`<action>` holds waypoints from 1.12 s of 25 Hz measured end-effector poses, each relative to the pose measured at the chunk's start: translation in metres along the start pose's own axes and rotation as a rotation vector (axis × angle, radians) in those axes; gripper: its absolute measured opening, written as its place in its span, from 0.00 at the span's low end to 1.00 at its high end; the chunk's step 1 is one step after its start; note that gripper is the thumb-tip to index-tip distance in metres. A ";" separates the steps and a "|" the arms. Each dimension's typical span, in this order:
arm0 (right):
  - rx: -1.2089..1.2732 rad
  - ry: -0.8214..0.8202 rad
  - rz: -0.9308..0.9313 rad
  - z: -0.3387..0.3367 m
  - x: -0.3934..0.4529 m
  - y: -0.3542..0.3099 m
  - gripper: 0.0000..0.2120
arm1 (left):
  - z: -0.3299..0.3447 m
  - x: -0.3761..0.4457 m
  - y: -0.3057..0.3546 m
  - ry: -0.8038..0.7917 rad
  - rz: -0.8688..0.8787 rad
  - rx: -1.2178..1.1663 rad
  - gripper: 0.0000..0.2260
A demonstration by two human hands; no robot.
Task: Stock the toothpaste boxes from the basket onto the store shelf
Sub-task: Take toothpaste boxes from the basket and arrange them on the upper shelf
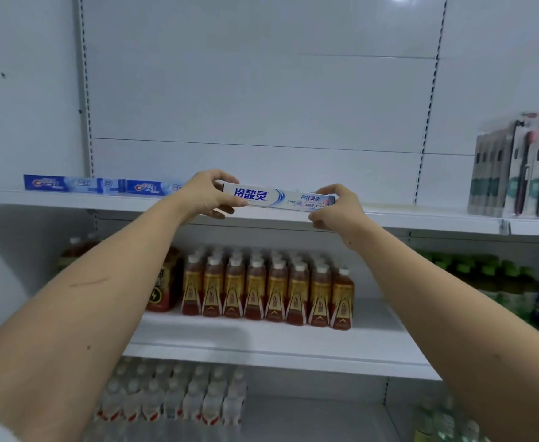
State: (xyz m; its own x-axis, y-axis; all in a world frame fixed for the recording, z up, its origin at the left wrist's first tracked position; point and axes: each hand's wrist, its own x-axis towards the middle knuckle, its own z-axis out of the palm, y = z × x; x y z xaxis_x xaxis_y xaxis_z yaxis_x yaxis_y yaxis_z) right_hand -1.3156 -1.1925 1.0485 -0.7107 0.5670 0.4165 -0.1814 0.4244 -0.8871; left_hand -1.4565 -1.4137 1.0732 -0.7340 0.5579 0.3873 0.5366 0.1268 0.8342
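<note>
Head view: both hands hold one white box point(277, 197) level, lengthwise along the front of the top shelf point(421, 215). The left hand point(203, 196) grips its left end, thumb under and fingers curled over the top; the right hand point(335, 207) pinches its right end. Two blue boxes point(102, 186) lie end to end at the far left of that shelf. Toothbrush packs point(520, 173) stand at the right, perhaps six; blur hides the count. Below, red-brown bottles point(266, 288) show eight across the near row.
</note>
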 end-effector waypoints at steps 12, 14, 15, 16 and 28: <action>0.054 -0.023 0.035 -0.013 0.090 0.003 0.25 | 0.019 0.101 -0.019 0.019 0.145 0.085 0.22; 0.064 -0.013 -0.004 -0.017 0.110 0.000 0.26 | 0.023 0.118 -0.018 0.047 0.160 0.086 0.23; 0.060 -0.007 -0.022 -0.020 0.121 -0.002 0.26 | 0.026 0.128 -0.018 0.059 0.164 0.087 0.22; 0.044 -0.005 -0.034 -0.023 0.133 -0.003 0.26 | 0.030 0.136 -0.018 0.065 0.154 0.089 0.22; -0.573 -0.308 0.124 -0.083 0.265 0.050 0.24 | 0.107 0.253 -0.032 -0.101 0.011 0.584 0.24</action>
State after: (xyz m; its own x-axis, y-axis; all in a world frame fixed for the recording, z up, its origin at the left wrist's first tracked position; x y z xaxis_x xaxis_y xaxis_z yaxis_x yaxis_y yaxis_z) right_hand -1.4567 -0.9622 1.1314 -0.8802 0.4442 0.1672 0.2441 0.7257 -0.6433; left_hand -1.6145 -1.1893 1.1029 -0.6992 0.6335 0.3313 0.7051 0.5348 0.4656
